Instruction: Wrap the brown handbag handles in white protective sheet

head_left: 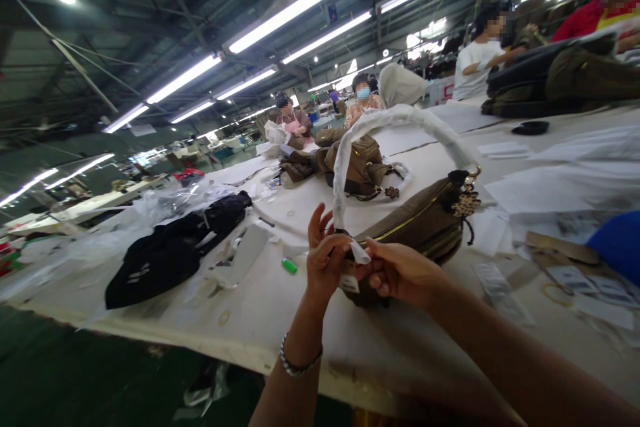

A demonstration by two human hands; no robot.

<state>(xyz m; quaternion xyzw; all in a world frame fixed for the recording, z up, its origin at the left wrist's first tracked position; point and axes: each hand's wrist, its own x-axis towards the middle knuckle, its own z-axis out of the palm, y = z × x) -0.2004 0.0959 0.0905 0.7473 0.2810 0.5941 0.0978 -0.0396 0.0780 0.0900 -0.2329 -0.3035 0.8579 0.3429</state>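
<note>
Where left hand point(324, 263) and right hand point(406, 271) meet, each grip seems pinched on a white slip point(360, 253) at the near end of the brown bag point(425, 217), on the tabletop point(280, 310) near its front edge. It looks light and soft (I'd lift by the wrapped handle point(341, 180), perhaps slippery). Leftward, a gap with a small green object point(289, 265) parts it from black cloth point(160, 257).

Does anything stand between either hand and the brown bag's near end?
Nothing visible does: the left hand and right hand are at that end of the brown bag, both holding the white piece.
</note>
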